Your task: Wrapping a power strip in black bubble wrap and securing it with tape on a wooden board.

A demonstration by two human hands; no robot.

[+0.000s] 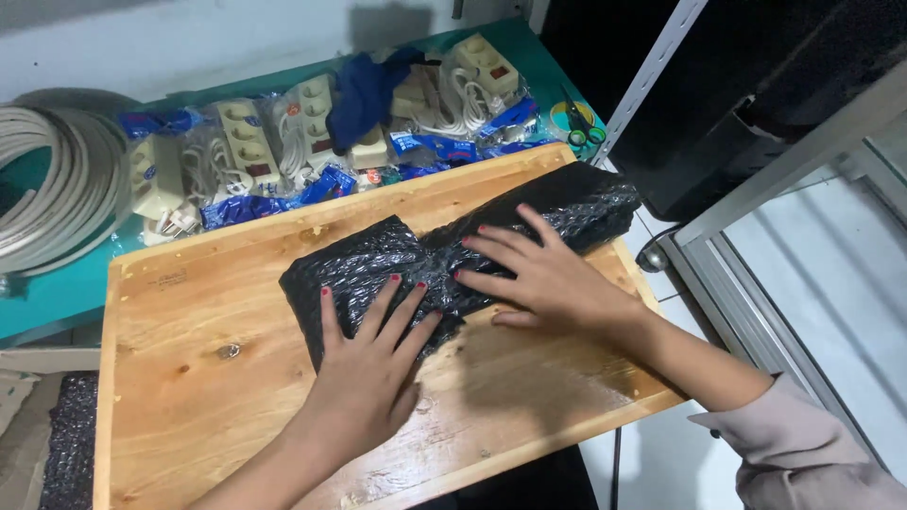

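Note:
A parcel wrapped in black bubble wrap (567,203) lies across a wooden board (208,378). My left hand (373,364) presses flat on the parcel's near left part, fingers spread. My right hand (539,274) lies flat on the parcel's middle, fingers spread and pointing left. Both hands rest on top of the wrap rather than gripping it.
Several packaged cream power strips (246,142) with blue labels lie on a teal table (57,283) behind the board. A coil of white cable (47,189) sits at far left. Green-handled scissors (586,132) lie at the back right. More black bubble wrap (66,444) is at lower left.

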